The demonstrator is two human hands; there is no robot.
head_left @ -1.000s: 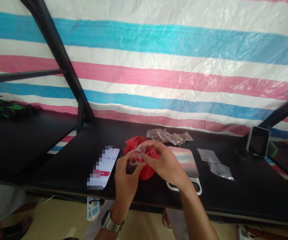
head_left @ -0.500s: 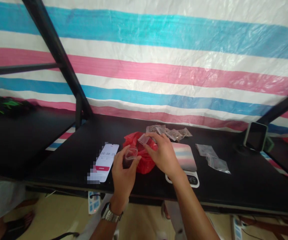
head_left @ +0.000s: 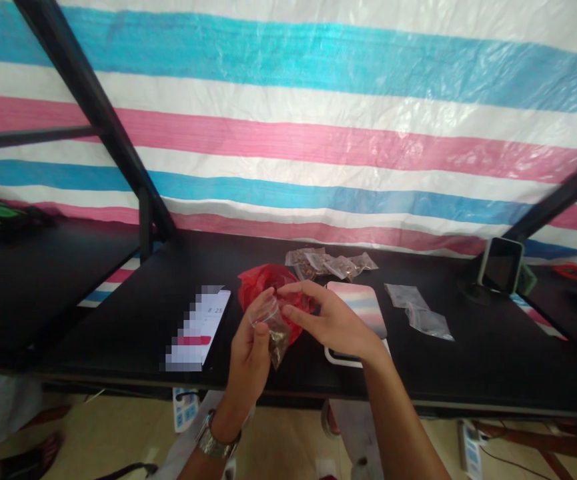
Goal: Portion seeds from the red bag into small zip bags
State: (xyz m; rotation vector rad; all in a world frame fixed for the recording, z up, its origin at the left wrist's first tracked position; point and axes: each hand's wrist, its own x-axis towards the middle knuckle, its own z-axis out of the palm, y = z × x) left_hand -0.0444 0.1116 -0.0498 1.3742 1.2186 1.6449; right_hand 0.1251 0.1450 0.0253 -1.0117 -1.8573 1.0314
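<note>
My left hand [head_left: 249, 355] pinches the top of a small clear plastic bag [head_left: 274, 329] with brown bits in its lower part. The bag hangs over the near edge of the black table [head_left: 118, 313]. My right hand [head_left: 329, 320] is at the bag's mouth, thumb and forefinger pinched there, the other fingers stretched out. A crumpled red plastic bag [head_left: 263, 283] lies just behind both hands. A silver watch [head_left: 211, 440] is on my left wrist.
A phone [head_left: 201, 325] lies left of the hands. A small scale [head_left: 361, 319] sits to the right. Several filled little bags [head_left: 325, 263] lie behind it, empty clear bags [head_left: 418, 315] further right. A standing phone [head_left: 501, 265] is at far right. Black frame bars rise left.
The small bag has dropped lower in my left hand and now hangs down. My right hand has come back from the red bag to the small bag's mouth.
</note>
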